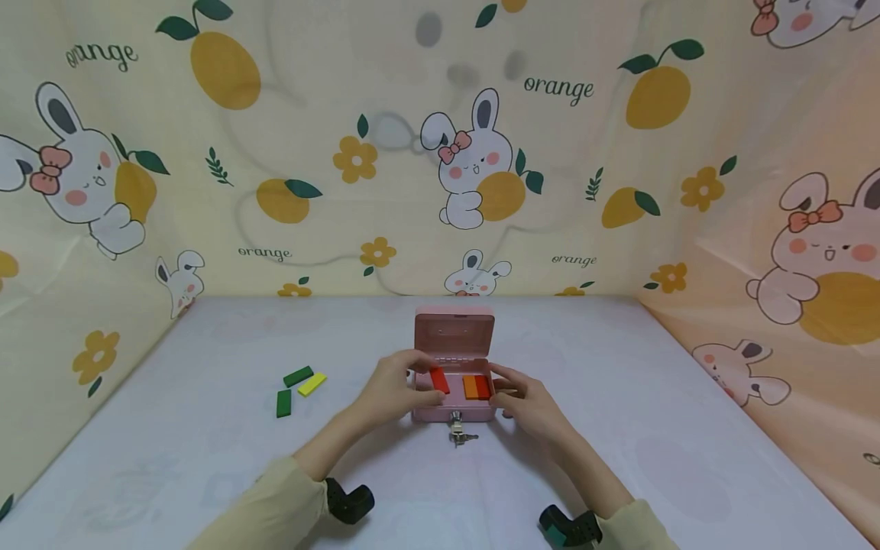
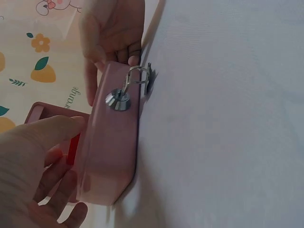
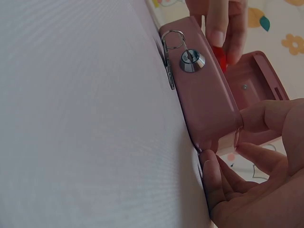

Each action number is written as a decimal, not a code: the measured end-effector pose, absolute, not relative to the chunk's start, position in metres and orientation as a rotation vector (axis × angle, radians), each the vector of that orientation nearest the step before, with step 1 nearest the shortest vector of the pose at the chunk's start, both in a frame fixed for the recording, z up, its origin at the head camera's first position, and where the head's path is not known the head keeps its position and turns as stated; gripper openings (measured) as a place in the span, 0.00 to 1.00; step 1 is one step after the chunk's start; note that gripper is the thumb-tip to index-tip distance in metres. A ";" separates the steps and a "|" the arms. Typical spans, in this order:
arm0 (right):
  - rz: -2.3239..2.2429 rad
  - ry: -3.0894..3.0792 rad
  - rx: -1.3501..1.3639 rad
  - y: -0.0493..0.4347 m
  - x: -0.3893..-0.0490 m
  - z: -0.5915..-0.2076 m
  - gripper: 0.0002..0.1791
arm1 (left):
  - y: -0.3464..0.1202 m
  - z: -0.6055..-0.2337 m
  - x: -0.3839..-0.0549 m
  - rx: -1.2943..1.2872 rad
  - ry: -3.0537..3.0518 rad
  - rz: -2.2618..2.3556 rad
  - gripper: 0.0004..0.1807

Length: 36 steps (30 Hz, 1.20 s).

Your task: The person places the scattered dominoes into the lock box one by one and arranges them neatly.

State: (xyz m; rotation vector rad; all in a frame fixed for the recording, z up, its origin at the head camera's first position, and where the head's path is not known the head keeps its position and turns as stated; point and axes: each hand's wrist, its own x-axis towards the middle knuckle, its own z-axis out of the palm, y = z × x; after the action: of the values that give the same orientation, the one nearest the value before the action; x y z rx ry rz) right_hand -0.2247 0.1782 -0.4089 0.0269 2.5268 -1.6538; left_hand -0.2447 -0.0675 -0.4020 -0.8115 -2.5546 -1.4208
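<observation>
Beyond beige sleeves point(image 1: 271, 504), the pink metal box point(image 1: 431, 415) is gripped by the right hand point(image 1: 531, 405). Inside, a red slab point(image 1: 439, 381) is pinched by the left hand point(image 1: 392, 388).

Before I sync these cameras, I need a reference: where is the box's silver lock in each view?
Head: silver lock below centre, slightly right.
Left wrist: left of centre, slightly above.
Right wrist: above and right of centre.
Shared landmark: the red block in the left hand.
</observation>
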 end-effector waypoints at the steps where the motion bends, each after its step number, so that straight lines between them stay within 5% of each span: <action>1: -1.652 2.525 0.030 0.178 -0.224 -0.409 0.31 | -0.066 -0.403 -0.245 -0.818 -2.562 -1.424 0.21; 36: -1.638 2.531 -0.036 0.180 -0.222 -0.406 0.31 | -0.033 -0.413 -0.272 -0.806 -2.784 -1.202 0.22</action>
State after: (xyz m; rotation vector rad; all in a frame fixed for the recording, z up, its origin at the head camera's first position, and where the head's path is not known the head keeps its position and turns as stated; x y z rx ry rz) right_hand -0.2223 0.1798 -0.4058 -0.0358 2.5312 -1.6377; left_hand -0.2725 -0.0330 -0.4126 -0.8063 -2.7840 -1.2024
